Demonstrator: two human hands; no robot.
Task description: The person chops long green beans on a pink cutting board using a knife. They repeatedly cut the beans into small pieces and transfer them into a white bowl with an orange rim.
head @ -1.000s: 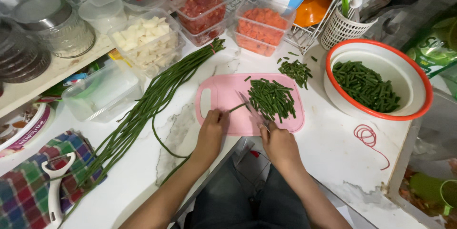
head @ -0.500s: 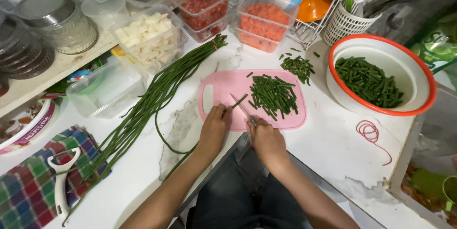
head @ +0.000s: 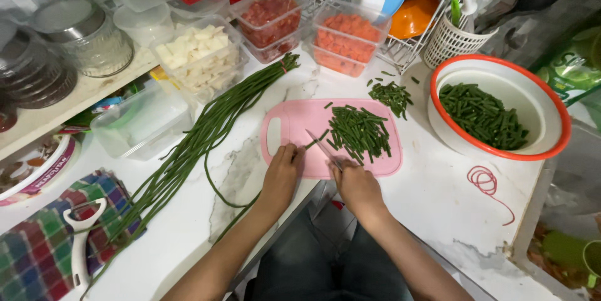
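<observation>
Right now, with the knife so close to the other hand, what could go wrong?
The knife blade lies close to the left hand fingertips, so a slip might nick them. The cutting board sits near the counter edge and could shift. Cut bean pieces piled beside the blade may roll off.

Two hands are working at one pink board (head: 294, 119): the left hand (head: 283, 169) and the right hand (head: 355, 185), with one knife (head: 322, 146) between them. One bundle of long beans (head: 206, 129) is lying beside the board, and two heaps of cut beans are sitting out, one on the board (head: 358, 131) and one past it (head: 389, 94). One bowl (head: 501, 63) is holding more. Three tubs are holding diced food: white (head: 197, 57), red (head: 269, 16), orange (head: 347, 35). One peeler (head: 80, 238) is lying on one checked cloth (head: 31, 251).
</observation>
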